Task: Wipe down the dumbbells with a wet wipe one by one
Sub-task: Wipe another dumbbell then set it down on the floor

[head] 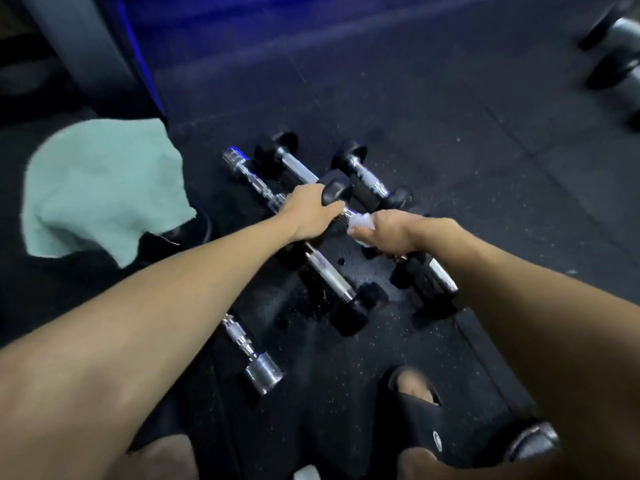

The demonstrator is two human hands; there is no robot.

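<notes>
A dark speckled rubber floor [450, 116] fills the scene. At far left lies a crumpled pale green towel [100, 188]. Several dumbbells lie close together in the middle: two black-headed ones [367, 178] farther off, one [332, 278] nearer, and chrome ones [254, 358] to the left. The held dumbbell [337, 199] sits at the centre, raised above the others. The left hand [308, 213] curls round its handle just beside the black head. The right hand [391, 232] grips the same handle through a white wet wipe [360, 225], fingers wrapped closed. A black sandal [419, 410] shows near the bottom.
</notes>
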